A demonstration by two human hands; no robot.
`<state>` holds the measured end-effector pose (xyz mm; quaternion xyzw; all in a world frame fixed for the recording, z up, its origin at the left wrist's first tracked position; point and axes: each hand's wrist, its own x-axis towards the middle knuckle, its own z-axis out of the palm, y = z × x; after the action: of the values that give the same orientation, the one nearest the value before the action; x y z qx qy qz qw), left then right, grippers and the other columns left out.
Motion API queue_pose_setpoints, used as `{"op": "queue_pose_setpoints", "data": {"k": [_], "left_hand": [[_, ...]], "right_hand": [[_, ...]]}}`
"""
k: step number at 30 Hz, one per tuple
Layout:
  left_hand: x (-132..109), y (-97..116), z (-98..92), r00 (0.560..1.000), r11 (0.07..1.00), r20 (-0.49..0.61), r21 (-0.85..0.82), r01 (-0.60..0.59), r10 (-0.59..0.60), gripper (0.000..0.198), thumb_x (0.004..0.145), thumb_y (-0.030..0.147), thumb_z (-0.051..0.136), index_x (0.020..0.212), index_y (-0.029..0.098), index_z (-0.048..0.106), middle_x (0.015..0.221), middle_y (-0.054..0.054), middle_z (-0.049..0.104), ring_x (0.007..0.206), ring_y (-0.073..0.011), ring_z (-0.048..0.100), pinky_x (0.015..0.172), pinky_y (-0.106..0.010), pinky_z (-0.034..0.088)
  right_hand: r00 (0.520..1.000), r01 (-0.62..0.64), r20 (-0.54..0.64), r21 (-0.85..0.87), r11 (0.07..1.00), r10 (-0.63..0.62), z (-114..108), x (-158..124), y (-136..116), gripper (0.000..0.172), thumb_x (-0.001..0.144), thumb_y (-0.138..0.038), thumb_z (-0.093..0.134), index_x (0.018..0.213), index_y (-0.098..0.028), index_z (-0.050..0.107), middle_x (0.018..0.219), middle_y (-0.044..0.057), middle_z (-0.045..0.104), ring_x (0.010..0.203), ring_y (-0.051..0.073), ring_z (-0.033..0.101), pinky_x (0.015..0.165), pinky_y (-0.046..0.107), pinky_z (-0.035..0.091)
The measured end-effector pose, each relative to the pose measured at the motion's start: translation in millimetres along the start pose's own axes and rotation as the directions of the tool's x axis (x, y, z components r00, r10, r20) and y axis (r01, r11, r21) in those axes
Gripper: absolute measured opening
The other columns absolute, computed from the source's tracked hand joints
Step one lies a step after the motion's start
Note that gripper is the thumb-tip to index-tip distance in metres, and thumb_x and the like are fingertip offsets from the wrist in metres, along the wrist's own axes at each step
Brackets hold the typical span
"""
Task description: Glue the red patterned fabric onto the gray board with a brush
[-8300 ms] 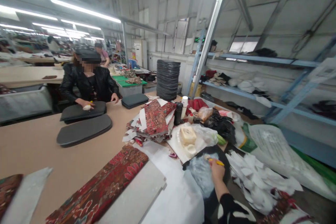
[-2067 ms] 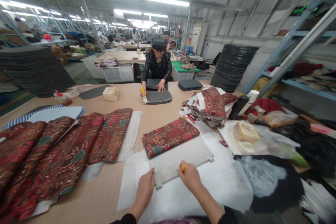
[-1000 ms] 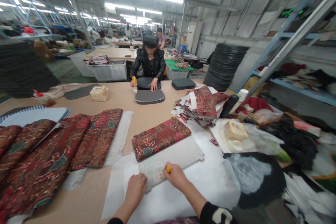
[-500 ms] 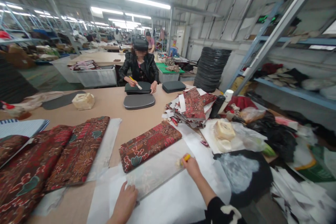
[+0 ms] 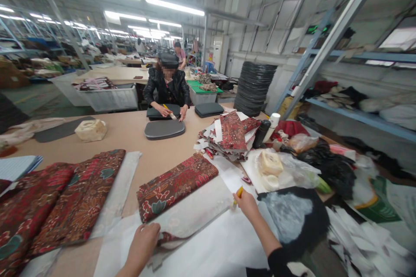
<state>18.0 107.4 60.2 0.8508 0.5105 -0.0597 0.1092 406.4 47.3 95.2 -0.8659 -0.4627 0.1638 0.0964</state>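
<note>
My right hand (image 5: 246, 204) grips a brush with a yellow handle (image 5: 239, 191), its bristles down near the right end of a pale-backed fabric piece (image 5: 191, 201). At that piece's lower left, my left hand (image 5: 144, 239) is closed on its edge. The near edge there curls up and shows a red-brown patterned face. Just beyond lies a folded floral fabric bundle (image 5: 177, 186). White paper (image 5: 208, 246) is spread beneath the piece.
Patterned fabric stacks (image 5: 84, 199) lie left. Fabric scraps (image 5: 227, 134), a cut-open tub (image 5: 271, 162) and a whitish-smeared black sheet (image 5: 292, 212) lie right. Across the table (image 5: 130, 134), a co-worker (image 5: 167, 86) brushes dark panels (image 5: 164, 129); a tall black stack (image 5: 255, 88) stands behind.
My left hand has gone from resting flat near the piece's corner to holding its edge, which is now lifted. My right hand with the brush has shifted slightly right. The view has turned a little.
</note>
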Motion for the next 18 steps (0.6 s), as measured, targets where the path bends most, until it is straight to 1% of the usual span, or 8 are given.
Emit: {"op": "queue_pose_setpoints", "data": {"k": [2,5,7,9,11,13,15,18], "left_hand": [[6.2,-0.4,-5.1,1.0,1.0,-0.03,-0.014,0.007,-0.007,0.037,0.085,0.022,0.023,0.084,0.02,0.061,0.087,-0.005,0.068,0.091,-0.0188,0.061,0.093,-0.038,0.037],[14.8,-0.8,-11.3,0.998,0.999,-0.067,-0.043,0.012,-0.015,0.037,0.085,0.023,0.024,0.09,0.021,0.061,0.094,-0.005,0.068,0.095,-0.0182,0.061,0.092,-0.037,0.037],[20.5,-1.2,-14.0,0.997,0.998,-0.079,-0.057,0.014,-0.018,0.036,0.085,0.024,0.025,0.094,0.022,0.06,0.097,-0.005,0.068,0.096,-0.0181,0.061,0.092,-0.036,0.038],[26.5,-1.7,-15.9,0.996,0.999,-0.084,-0.053,0.012,-0.017,0.035,0.084,0.023,0.027,0.095,0.022,0.06,0.096,-0.004,0.069,0.095,-0.0183,0.061,0.09,-0.035,0.039],[33.3,-2.4,-18.2,0.996,0.999,-0.092,-0.047,-0.005,0.001,0.034,0.083,0.023,0.029,0.093,0.022,0.061,0.093,-0.003,0.07,0.093,-0.0182,0.062,0.088,-0.034,0.04],[41.8,-4.1,-22.5,0.994,0.999,-0.11,-0.05,-0.006,0.001,0.033,0.083,0.023,0.029,0.092,0.022,0.061,0.094,-0.004,0.07,0.093,-0.0184,0.062,0.09,-0.035,0.039],[52.8,-7.4,-29.4,0.991,0.998,-0.128,-0.065,0.019,-0.027,0.033,0.082,0.023,0.03,0.094,0.021,0.061,0.096,-0.005,0.07,0.095,-0.019,0.062,0.091,-0.034,0.039],[74.1,-17.6,-41.9,0.981,0.984,-0.132,-0.129,0.126,-0.143,0.033,0.082,0.027,0.031,0.098,0.02,0.06,0.099,-0.007,0.069,0.094,-0.0202,0.063,0.084,-0.031,0.043]], "right_hand": [[1.0,-0.001,0.0,0.006,1.0,0.001,-1.1,-2.2,2.8,0.019,0.085,-0.031,0.047,0.083,-0.017,0.06,0.076,0.007,0.069,0.071,0.016,0.063,0.059,0.022,0.036],[1.0,0.007,-0.026,0.038,0.999,-0.006,4.5,-8.8,-5.1,0.017,0.082,-0.03,0.049,0.081,-0.016,0.06,0.075,0.008,0.069,0.069,0.016,0.062,0.058,0.022,0.036],[0.996,0.093,-0.029,0.184,0.978,-0.089,13.8,-13.2,-14.0,0.018,0.082,-0.031,0.048,0.081,-0.018,0.06,0.066,0.004,0.067,0.063,0.015,0.061,0.057,0.021,0.037],[0.98,0.186,0.007,0.338,0.923,-0.2,24.5,-15.1,-19.5,0.016,0.08,-0.031,0.048,0.079,-0.02,0.06,0.058,-0.001,0.063,0.056,0.012,0.058,0.055,0.02,0.037],[0.972,0.208,0.019,0.385,0.899,-0.232,31.7,-13.4,-17.3,0.012,0.078,-0.026,0.049,0.075,-0.021,0.059,0.054,-0.003,0.06,0.053,0.011,0.056,0.053,0.019,0.036],[0.986,0.166,-0.041,0.335,0.928,-0.162,31.1,-9.3,-7.6,0.013,0.076,-0.024,0.048,0.071,-0.02,0.059,0.053,-0.003,0.059,0.053,0.012,0.056,0.053,0.02,0.035],[0.988,0.113,-0.139,0.324,0.939,-0.071,22.4,-5.4,7.0,0.015,0.076,-0.027,0.046,0.069,-0.02,0.058,0.051,-0.002,0.057,0.052,0.013,0.055,0.053,0.022,0.035],[0.975,0.061,-0.213,0.512,0.857,0.058,1.2,-4.4,33.2,0.024,0.075,-0.039,0.045,0.067,-0.02,0.057,0.044,-0.003,0.053,0.047,0.014,0.053,0.052,0.024,0.037]]}}
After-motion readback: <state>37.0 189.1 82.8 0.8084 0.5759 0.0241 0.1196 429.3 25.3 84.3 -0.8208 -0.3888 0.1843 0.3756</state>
